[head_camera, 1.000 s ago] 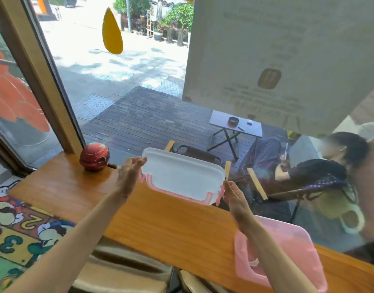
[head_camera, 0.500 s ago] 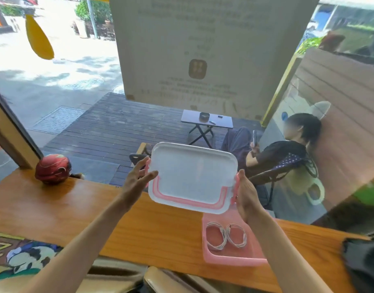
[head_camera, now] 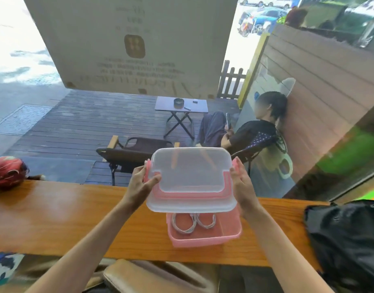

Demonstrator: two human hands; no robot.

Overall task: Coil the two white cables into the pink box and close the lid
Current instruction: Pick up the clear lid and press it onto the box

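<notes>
The pink box point(head_camera: 205, 236) stands open on the wooden counter point(head_camera: 55, 218). Two coiled white cables point(head_camera: 193, 223) lie side by side inside it. Just above the box I hold the translucent lid point(head_camera: 191, 178) with its pink clips, tilted toward me and covering the box's far part. My left hand point(head_camera: 142, 183) grips the lid's left edge, thumb on top. My right hand point(head_camera: 242, 186) holds the right edge with fingers along the side clip.
A black bag point(head_camera: 346, 240) lies on the counter at the right. A red ball-like object point(head_camera: 6, 172) sits at the far left by the window. Behind the glass are a deck, chairs, a small table and a seated person. A stool cushion point(head_camera: 150, 275) is below the counter.
The lid has come down and to the right until it hangs over the pink box. My view turned right, so the box and its cables are now centred.
</notes>
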